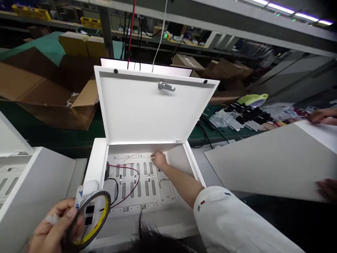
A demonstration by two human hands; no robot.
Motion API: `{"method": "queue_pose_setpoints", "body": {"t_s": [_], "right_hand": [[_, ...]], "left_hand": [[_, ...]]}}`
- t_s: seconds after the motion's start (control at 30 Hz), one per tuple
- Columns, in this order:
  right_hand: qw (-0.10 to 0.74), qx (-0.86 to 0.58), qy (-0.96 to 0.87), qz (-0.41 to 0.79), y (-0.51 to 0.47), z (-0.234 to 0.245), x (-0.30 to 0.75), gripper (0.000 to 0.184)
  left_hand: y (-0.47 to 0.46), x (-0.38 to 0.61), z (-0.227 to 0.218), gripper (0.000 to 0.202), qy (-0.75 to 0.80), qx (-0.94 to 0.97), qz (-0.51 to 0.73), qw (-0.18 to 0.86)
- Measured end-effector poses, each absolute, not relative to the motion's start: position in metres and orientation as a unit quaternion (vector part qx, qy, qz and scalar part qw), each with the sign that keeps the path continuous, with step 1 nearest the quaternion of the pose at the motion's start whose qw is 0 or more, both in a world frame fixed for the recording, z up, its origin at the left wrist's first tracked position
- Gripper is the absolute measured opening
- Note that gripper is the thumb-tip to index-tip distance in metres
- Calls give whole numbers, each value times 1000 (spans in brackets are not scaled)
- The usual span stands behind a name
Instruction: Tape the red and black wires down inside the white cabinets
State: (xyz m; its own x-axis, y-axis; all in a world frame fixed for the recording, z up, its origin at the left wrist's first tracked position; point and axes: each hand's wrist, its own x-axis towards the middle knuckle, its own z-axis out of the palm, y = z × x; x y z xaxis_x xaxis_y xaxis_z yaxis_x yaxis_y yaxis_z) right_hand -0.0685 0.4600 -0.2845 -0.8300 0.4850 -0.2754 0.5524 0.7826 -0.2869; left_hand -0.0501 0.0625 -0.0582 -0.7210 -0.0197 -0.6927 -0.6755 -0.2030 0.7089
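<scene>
A white metal cabinet (193, 168) lies in front of me with its lid (150, 112) raised, a cam lock (166, 86) on the lid's inner face. My left hand (56, 225) grips a roll of tape (105, 214), dark outside with a yellow core; a loose strip with blue print stands up at the fingers. Deep inside the cabinet, my right hand (159, 160) has its fingertips closed at the back wall, where a thin pale wire (131, 155) runs to them. Red wire (139, 175) and black wire (117, 186) curve over the slotted floor plate (142, 191).
Another white cabinet (47, 172) is at left, below an open carton (52, 112). On the right, another person's hands (323, 116) hold a large white panel (268, 158). Plastic bags and black parts (247, 116) lie on the green bench. Cables hang from above.
</scene>
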Motion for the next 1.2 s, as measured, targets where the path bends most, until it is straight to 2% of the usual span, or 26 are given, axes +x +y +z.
{"method": "queue_pose_setpoints", "body": {"t_s": [0.07,0.17,0.5,1.03,1.2], "right_hand": [[72,285,939,-180,458,-293,-68,23],[53,307,935,-170,455,-303,-66,21],[16,329,922,-206,455,-314,-63,16],[50,387,898,-201,447,-309,-79,19],[46,378,902,-203,447,-308,-75,17]], "left_hand": [[84,-47,-58,59,576,-312,724,217],[107,-44,-60,45,583,-271,741,195],[116,-50,-66,50,585,-259,731,236],[103,-48,-79,45,652,-144,703,244],[101,-51,-80,47,641,-151,700,275]]}}
